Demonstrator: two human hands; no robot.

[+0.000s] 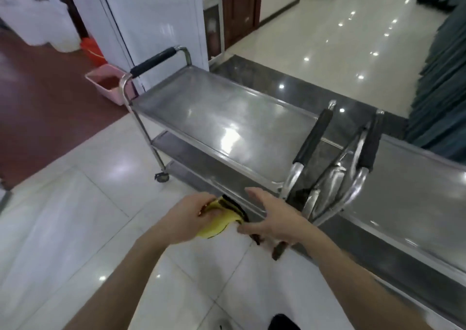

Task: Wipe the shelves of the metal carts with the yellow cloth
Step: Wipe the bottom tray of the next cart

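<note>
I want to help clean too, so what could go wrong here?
1. The yellow cloth is bunched in the left hand, held in front of the cart and not on a shelf, so a loose end might drop onto the floor tiles.
2. The near cart stands on a small wheel, so a hard push while wiping might roll it.
3. The two carts' handles crowd close by the open right hand, where fingers could get pinched.

the scene is brightly and evenly lit from overhead; small lamp reflections are scattered across the glossy floor (335,34). broad glare is seen on the cart shelf (227,128). edges are bowed by wide-angle distortion, and details appear softened, perhaps by motion.
</note>
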